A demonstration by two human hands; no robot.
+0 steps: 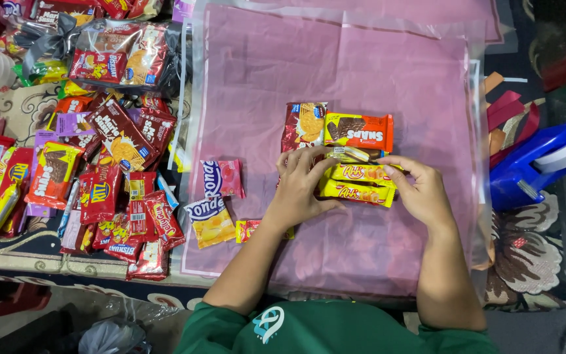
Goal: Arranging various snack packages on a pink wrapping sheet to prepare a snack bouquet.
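A pink sheet point(361, 72) under clear plastic covers the middle of the surface. On it lies a cluster of snack packets: a red biscuit packet point(303, 124), an orange chocolate wafer packet point(359, 131) and two yellow wafer bars point(356, 184). My left hand point(298, 185) rests on the left end of the yellow bars, fingers curled over them. At their right end, my right hand point(422, 189) pinches a small packet just above the bars. Left of my hands lie a pink packet point(223, 178) and a yellow packet point(209, 222).
A heap of red, purple and yellow snack packets point(109, 170) fills the left side. Wrapped bundles with a grey ribbon point(113, 56) sit at the top left. A blue tape dispenser point(538, 164) and loose ribbons point(509, 115) lie at the right.
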